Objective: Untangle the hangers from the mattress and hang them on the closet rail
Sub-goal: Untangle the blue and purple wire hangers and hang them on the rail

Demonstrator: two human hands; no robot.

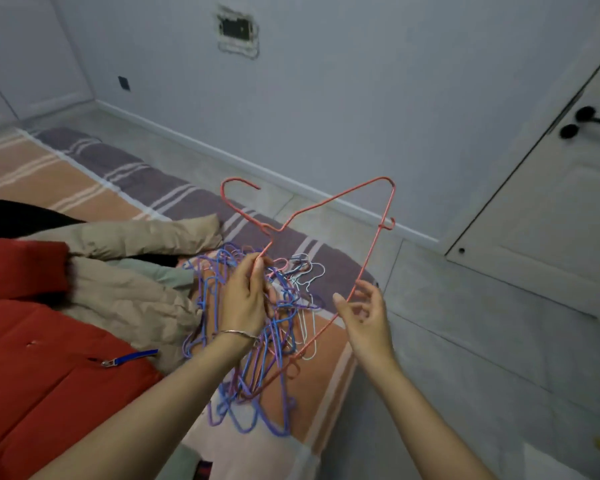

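Note:
A red wire hanger (329, 202) is lifted above the mattress (94, 188), its hook pointing up and left. My left hand (245, 299) pinches its shoulder wire near the neck. My right hand (364, 315) is spread, fingers loosely around the hanger's bottom bar, thumb touching it. Beneath both hands lies a tangled pile of blue, purple, pink and white hangers (257, 341) on the mattress's near corner. The red hanger's lower end still runs into the pile. No closet rail is in view.
A red padded jacket (42, 358) and a beige coat (129, 282) lie on the mattress left of the pile. Grey tiled floor (465, 341) runs to the right. A white door (551, 202) with a black handle stands at the right.

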